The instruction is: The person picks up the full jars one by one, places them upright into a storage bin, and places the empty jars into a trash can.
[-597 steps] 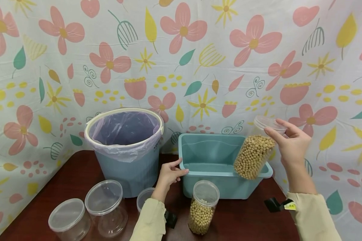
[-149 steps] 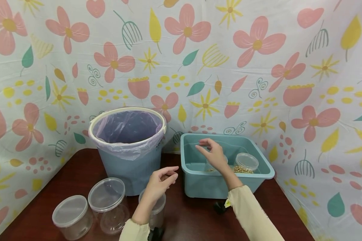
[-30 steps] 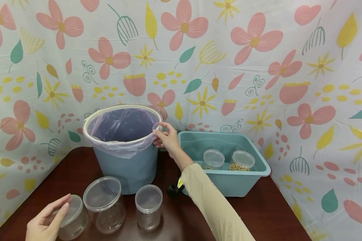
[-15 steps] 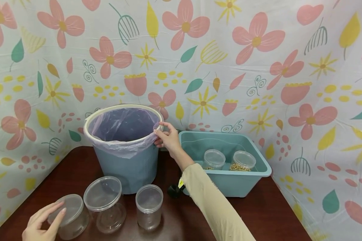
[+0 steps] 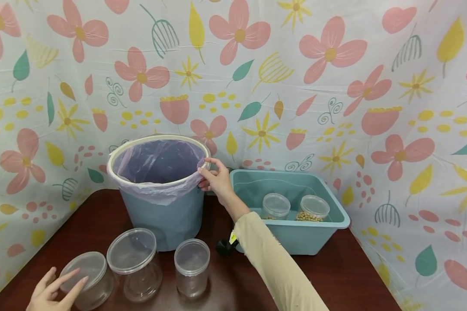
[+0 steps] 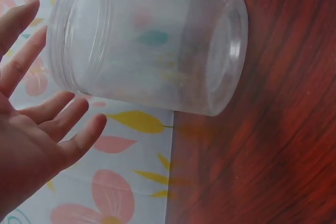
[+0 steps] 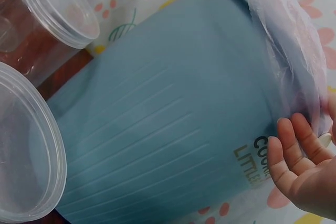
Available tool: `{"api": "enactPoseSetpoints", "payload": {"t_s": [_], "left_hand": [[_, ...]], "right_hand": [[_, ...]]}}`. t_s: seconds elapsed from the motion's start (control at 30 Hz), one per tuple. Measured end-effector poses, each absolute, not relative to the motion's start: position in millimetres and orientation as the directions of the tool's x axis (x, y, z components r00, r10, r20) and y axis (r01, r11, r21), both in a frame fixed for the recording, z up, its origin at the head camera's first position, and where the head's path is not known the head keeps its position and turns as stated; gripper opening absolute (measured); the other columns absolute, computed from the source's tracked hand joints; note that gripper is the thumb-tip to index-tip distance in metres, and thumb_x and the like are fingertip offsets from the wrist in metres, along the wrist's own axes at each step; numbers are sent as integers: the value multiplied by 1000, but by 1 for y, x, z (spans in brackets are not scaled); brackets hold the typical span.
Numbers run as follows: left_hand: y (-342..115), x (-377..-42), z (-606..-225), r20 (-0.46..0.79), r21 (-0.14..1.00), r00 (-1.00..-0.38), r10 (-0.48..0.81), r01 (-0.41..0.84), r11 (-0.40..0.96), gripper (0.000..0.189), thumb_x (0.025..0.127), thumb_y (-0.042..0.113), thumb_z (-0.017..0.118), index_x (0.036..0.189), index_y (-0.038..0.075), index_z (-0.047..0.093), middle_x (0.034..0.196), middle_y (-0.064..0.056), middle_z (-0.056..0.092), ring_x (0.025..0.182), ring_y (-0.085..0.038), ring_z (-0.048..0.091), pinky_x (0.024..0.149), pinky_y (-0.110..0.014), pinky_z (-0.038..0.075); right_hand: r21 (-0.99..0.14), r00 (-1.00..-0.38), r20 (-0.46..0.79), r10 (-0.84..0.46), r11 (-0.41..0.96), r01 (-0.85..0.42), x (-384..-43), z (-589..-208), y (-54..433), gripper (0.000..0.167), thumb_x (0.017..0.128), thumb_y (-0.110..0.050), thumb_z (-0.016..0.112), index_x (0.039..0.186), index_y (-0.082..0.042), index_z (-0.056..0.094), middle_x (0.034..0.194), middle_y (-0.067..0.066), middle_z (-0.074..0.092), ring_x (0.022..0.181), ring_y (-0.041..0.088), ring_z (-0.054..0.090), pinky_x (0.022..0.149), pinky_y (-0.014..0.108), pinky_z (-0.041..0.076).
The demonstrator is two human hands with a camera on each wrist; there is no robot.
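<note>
Since five seconds ago, the right hand (image 5: pixel 219 181) has moved from above the teal tub (image 5: pixel 292 239) to the trash bin (image 5: pixel 161 220), and the left hand (image 5: pixel 51 296) from in front of the bin to the leftmost jar (image 5: pixel 95 291); in the last half second its fingers have fanned out a little. The plastic liner (image 5: pixel 159 193) is folded outward over the bin's rim, presumably to keep the bag open. The right hand grips the rim at its right side, thumb on the liner, apparently to steady the bin; in the right wrist view its other fingers are loosely bent beside the printed lettering (image 7: pixel 258 156). The left fingers are well spread, holding nothing, over the frosted lid (image 5: pixel 86 268); whether any tip touches cannot be told. That jar stands upright at the tabletop's (image 5: pixel 334 280) near left, seemingly within easy reach, just beside the wide jar (image 5: pixel 142 276), with the narrow jar (image 5: pixel 192 276) farther right. Two lidded bean jars (image 5: pixel 313 207) stand side by side in the tub, likely grouped because they are filled.
</note>
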State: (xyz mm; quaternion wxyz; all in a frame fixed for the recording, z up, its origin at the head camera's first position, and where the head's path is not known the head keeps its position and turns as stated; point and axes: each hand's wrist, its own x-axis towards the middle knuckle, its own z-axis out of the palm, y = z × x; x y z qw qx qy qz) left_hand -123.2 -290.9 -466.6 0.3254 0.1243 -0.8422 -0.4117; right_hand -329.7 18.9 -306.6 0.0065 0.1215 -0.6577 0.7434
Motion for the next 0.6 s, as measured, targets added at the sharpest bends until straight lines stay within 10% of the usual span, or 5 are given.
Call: {"api": "enactPoseSetpoints", "payload": {"t_s": [0.17,0.37,0.6], "left_hand": [[-308,-119,-481,699,462,-712,-63,382,800,27,68,4,76,92,17,73,114,22,49,122,-27,32,77,-7,26],[-323,-133,-482,857,58,-424,293,644,763,41,92,42,43,91,14,72,112,10,56,113,-1,42,101,-23,19],[-332,-140,-481,798,-91,-352,489,731,676,35,95,39,37,94,29,71,98,14,63,120,-12,39,102,-24,16]], "right_hand": [[-975,-968,198,-156,-137,-177,-329,-308,19,41,84,-10,61,123,-6,48,58,2,59,46,14,56,46,27,47],[-975,-966,197,-167,-136,-176,-328,-307,19,41,85,-10,61,124,-7,48,59,1,59,47,14,56,47,26,47],[-976,-967,185,-173,-145,-161,-328,-306,21,44,85,-10,61,127,-7,46,59,0,59,47,14,55,47,26,46]]}}
